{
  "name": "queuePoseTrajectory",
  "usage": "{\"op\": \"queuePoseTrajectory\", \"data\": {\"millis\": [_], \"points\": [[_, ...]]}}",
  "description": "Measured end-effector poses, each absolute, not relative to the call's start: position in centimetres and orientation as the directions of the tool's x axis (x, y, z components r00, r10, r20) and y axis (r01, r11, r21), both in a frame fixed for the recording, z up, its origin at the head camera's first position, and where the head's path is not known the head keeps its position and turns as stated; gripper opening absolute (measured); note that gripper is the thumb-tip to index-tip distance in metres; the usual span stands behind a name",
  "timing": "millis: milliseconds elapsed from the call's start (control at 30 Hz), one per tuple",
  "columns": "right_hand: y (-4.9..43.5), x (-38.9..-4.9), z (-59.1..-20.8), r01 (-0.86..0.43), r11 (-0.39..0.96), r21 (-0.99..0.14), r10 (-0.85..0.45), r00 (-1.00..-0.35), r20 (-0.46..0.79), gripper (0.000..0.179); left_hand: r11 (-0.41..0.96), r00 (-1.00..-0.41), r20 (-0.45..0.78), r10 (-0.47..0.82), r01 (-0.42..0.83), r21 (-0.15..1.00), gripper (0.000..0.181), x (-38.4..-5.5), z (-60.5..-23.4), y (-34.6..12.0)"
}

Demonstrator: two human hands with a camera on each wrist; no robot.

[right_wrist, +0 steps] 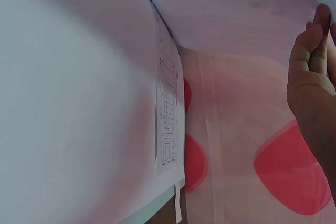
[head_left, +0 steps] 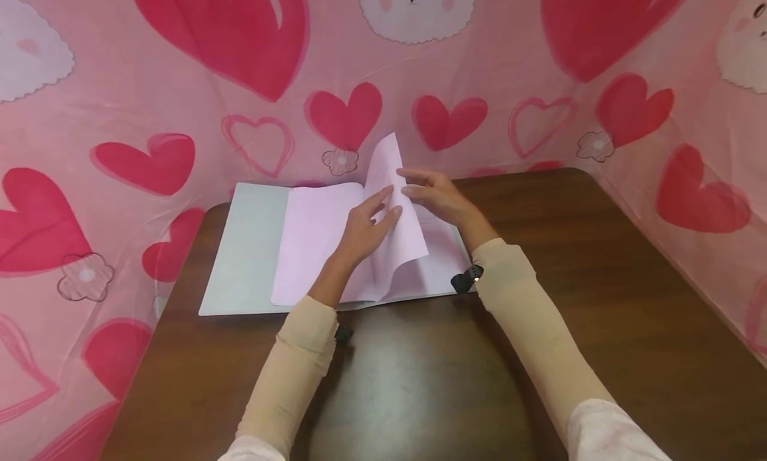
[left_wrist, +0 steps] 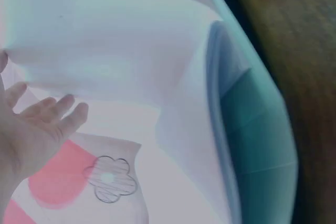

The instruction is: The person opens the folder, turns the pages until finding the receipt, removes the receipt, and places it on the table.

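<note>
A notebook with a pale grey-green cover (head_left: 248,248) lies spread on the table, its pages blank white-pink on the left. One page (head_left: 383,161) stands raised and curved near the middle. My right hand (head_left: 440,198) holds this page by its free edge with fingertips and thumb. On the other side, my left hand (head_left: 365,228) touches the page with spread fingers, also seen as the left hand (left_wrist: 39,124) in the left wrist view. In the right wrist view, a printed table (right_wrist: 168,103) shows on the pages below the raised page.
The notebook lies towards the back of the dark wooden table (head_left: 599,281). A pink cloth with hearts (head_left: 347,118) hangs behind and at both sides. A thin ribbon (right_wrist: 178,203) sticks out past the notebook's edge.
</note>
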State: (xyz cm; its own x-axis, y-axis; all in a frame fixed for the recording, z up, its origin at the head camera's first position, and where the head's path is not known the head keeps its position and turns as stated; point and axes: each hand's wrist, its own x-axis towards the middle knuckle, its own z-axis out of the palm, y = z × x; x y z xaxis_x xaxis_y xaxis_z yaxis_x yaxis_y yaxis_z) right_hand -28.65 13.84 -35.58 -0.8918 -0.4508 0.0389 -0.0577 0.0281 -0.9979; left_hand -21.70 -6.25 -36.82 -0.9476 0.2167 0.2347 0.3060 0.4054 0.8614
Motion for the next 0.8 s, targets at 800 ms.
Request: {"op": "queuePoseTrajectory", "data": {"millis": [800], "points": [[10.9,-28.3,-35.3,-0.049,-0.044,-0.998,-0.504,-0.861,0.065,0.058,0.343,-0.961,0.14,0.24,0.219,0.914,0.062,-22.4,-33.9,-6.8]]}}
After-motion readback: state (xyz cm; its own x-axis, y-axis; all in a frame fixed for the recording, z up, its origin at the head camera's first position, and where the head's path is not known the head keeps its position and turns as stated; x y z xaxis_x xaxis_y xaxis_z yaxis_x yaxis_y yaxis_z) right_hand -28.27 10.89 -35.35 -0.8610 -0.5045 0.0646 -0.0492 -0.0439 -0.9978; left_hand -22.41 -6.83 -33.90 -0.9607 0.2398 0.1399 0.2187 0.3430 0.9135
